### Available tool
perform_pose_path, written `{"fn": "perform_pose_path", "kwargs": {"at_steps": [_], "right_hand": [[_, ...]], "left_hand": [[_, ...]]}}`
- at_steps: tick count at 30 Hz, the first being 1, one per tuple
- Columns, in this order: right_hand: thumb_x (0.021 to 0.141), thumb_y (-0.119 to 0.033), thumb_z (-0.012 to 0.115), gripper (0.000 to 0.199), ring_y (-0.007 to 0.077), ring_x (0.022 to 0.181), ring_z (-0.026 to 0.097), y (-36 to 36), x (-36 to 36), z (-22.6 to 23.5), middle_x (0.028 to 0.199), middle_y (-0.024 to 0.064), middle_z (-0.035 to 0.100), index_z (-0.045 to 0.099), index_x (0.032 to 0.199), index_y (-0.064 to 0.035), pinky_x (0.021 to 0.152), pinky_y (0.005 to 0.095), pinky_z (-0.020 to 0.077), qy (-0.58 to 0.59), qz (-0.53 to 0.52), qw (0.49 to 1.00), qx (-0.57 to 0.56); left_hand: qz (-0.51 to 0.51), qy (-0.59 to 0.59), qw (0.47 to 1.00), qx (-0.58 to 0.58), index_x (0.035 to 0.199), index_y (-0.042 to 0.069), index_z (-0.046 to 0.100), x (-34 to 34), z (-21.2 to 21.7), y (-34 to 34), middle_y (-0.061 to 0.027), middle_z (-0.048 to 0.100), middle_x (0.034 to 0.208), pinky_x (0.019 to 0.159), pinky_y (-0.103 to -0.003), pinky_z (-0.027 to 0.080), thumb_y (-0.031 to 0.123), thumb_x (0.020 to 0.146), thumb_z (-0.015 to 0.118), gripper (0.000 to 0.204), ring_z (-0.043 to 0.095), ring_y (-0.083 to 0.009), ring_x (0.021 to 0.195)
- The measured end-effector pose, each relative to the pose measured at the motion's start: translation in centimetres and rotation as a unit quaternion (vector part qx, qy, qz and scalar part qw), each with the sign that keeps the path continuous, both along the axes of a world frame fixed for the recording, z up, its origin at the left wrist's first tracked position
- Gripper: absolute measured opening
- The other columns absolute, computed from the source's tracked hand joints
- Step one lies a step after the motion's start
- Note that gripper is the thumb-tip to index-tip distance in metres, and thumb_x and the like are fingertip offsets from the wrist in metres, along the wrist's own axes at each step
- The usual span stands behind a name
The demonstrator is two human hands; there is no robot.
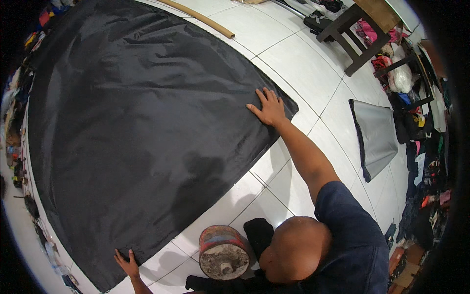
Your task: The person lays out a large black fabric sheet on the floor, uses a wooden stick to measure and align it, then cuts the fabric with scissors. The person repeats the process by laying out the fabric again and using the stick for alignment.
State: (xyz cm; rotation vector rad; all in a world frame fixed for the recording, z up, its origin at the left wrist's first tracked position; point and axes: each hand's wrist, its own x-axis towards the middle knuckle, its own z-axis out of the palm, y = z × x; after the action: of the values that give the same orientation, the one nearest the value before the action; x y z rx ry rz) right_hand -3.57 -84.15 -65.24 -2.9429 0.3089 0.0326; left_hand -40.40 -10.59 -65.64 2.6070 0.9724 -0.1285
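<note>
A large sheet of black, slightly shiny fabric [122,137] lies spread over the floor, with wrinkles toward its far part. My right hand [269,108] rests on it near its right corner, fingers spread and palm down. At the near left edge, close to the lower corner, my left hand [128,264] touches the fabric with fingers apart. Neither hand grips anything. My shadow falls across the near part of the sheet.
A worn round container [223,259] with a crusted grey top stands near my legs. Beyond the sheet lies a brown tube [200,18]. A folded grey sheet with black edging [374,137] is at the right. A dark stool [350,36] and piled clutter [418,112] line the right side.
</note>
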Motion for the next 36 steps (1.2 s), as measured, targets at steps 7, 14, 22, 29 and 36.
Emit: {"fn": "perform_pose_path", "kwargs": {"at_steps": [7, 14, 22, 29, 36], "right_hand": [[0.084, -0.079, 0.043, 0.087, 0.035, 0.146, 0.022, -0.8, 0.6, 0.6, 0.158, 0.0141, 0.027, 0.037, 0.15, -0.0225, 0.115, 0.0569, 0.0177, 0.03, 0.015, 0.999, -0.038], [0.087, -0.07, 0.049, 0.082, 0.0375, 0.14, 0.034, -2.4, 0.7, 1.6, 0.15, 0.021, 0.038, 0.04, 0.147, -0.0158, 0.111, 0.0546, 0.03, 0.006, 0.043, 0.998, -0.045], [0.094, -0.049, 0.057, 0.065, 0.0359, 0.142, 0.031, 7.3, -3.9, 1.5, 0.152, 0.0187, 0.034, 0.04, 0.147, -0.0145, 0.116, 0.0555, 0.0201, -0.103, 0.207, 0.967, -0.103], [0.093, -0.054, 0.056, 0.07, 0.0368, 0.146, 0.021, 15.9, -9.5, 0.7, 0.158, 0.0156, 0.024, 0.035, 0.15, -0.0201, 0.117, 0.0578, 0.0144, 0.023, 0.31, 0.948, -0.06], [0.094, -0.055, 0.053, 0.07, 0.0386, 0.146, 0.021, 17.1, -8.3, 1.7, 0.158, 0.0167, 0.024, 0.034, 0.15, -0.0187, 0.116, 0.058, 0.0182, 0.043, 0.332, 0.941, -0.057]], "left_hand": [[0.009, -0.002, 1.0, 0.026, 0.151, 0.009, 0.032, -0.6, -0.6, 0.0, -0.0304, 0.02, 0.154, 0.114, -0.054, 0.025, 0.047, 0.087, 0.068, 0.082, 0.024, -0.0465, 0.142], [-0.028, -0.014, 0.999, 0.031, 0.148, 0.003, 0.035, 2.3, -0.7, -1.0, -0.0311, 0.027, 0.151, 0.113, -0.051, 0.028, 0.051, 0.083, 0.07, 0.088, 0.03, -0.0454, 0.14], [0.002, 0.011, 0.996, 0.09, 0.149, 0.007, 0.035, 0.5, -0.2, -1.4, -0.0251, 0.023, 0.156, 0.115, -0.058, 0.019, 0.065, 0.08, 0.065, 0.095, 0.023, -0.0412, 0.144], [0.032, 0.006, 0.997, 0.073, 0.151, 0.01, 0.031, 1.9, 0.4, -2.5, -0.0244, 0.02, 0.157, 0.116, -0.058, 0.014, 0.066, 0.082, 0.062, 0.094, 0.016, -0.0404, 0.147], [0.018, 0.003, 0.994, 0.112, 0.15, 0.008, 0.034, 0.8, -0.3, -2.7, -0.0251, 0.023, 0.155, 0.116, -0.058, 0.015, 0.07, 0.082, 0.058, 0.094, 0.02, -0.0417, 0.145]]}}
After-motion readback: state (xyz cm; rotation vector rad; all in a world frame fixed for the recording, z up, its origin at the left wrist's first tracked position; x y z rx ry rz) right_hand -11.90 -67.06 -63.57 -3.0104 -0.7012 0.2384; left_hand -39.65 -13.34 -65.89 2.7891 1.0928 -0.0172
